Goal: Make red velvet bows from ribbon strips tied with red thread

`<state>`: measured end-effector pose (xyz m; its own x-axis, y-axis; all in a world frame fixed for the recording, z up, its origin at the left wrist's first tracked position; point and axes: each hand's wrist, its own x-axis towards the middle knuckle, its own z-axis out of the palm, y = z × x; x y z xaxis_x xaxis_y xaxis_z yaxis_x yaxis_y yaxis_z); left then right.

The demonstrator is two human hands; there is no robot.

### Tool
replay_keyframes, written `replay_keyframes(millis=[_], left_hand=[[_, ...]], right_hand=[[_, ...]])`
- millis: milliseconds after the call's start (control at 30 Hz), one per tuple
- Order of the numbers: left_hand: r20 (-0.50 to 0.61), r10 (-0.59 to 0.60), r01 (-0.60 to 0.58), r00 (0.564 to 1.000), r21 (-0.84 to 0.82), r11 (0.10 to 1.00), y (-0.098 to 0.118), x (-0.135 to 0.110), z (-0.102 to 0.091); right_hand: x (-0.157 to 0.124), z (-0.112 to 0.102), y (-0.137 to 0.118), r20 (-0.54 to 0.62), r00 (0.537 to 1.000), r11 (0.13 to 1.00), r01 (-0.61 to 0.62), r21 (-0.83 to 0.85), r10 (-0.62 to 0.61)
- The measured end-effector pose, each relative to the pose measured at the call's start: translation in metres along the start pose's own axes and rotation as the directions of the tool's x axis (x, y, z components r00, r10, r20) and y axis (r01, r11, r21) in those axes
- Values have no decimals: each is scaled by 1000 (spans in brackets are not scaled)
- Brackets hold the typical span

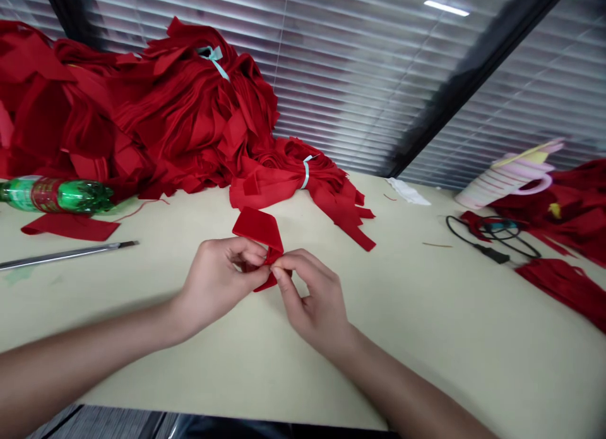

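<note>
A short strip of red velvet ribbon (259,226) is bent and pinched between both hands above the middle of the table. My left hand (226,272) is closed on it from the left, fingers curled and thumb pressed near the fold. From the right, my right hand (312,287) pinches at the same spot with thumb and forefinger. The fingertips of both hands nearly meet. One end of the ribbon stands up above the fingers and a smaller part shows below them. What lies exactly between the right fingertips is too small to make out.
Heaped red fabric strips (180,111) fill the back left; a tied bundle (303,174) lies beside them. Left are a green bottle (61,195) and a thin brush (71,255). Right are a striped mug (502,180), a black cable (492,253) and more red cloth (563,287).
</note>
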<state>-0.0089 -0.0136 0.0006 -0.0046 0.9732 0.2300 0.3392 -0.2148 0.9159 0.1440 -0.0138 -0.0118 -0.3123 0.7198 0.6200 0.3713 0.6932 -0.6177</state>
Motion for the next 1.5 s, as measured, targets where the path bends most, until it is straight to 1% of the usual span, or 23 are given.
replay_keyframes(millis=[200,333,400,500,567,667,733,900,1067,1233,1367,1500], left_hand=[[27,-53,55,998,-69,996,-1,4,-1],[20,-95,96,995,-75,993,-2,8,-2],[36,-110,113,993,-78,991,-2,9,-2],[68,-131,137,989,-92,986,0,7,-2],[98,-142,153,985,-118,981,2,6,-2],[149,-135,158,980,-159,975,4,5,-2],[156,-142,168,977,-168,971,3,6,-3],[109,-158,175,981,-174,969,-2,12,-6],[113,-156,176,981,-202,963,0,12,-5],[53,-182,189,982,-203,961,4,13,-5],[56,-204,211,977,-226,951,2,15,-7],[56,-208,215,977,-225,950,0,16,-8]], right_hand=[[0,-1,-4,5,1000,999,21,42,-21],[1,-2,-4,18,1000,994,-11,107,10],[2,-2,-4,26,999,991,-29,130,26],[1,-3,-3,27,1000,988,-17,154,13],[0,-3,-3,60,998,978,-12,209,-1],[0,-4,-4,158,987,941,-52,335,-2],[0,-4,-4,183,983,918,-93,387,23],[1,-4,-7,195,976,892,-169,420,94],[3,-7,-4,133,973,882,-227,413,188],[3,-10,0,148,947,840,-320,437,284],[2,-11,1,148,942,825,-336,455,303],[3,-14,6,78,928,813,-358,460,364]])
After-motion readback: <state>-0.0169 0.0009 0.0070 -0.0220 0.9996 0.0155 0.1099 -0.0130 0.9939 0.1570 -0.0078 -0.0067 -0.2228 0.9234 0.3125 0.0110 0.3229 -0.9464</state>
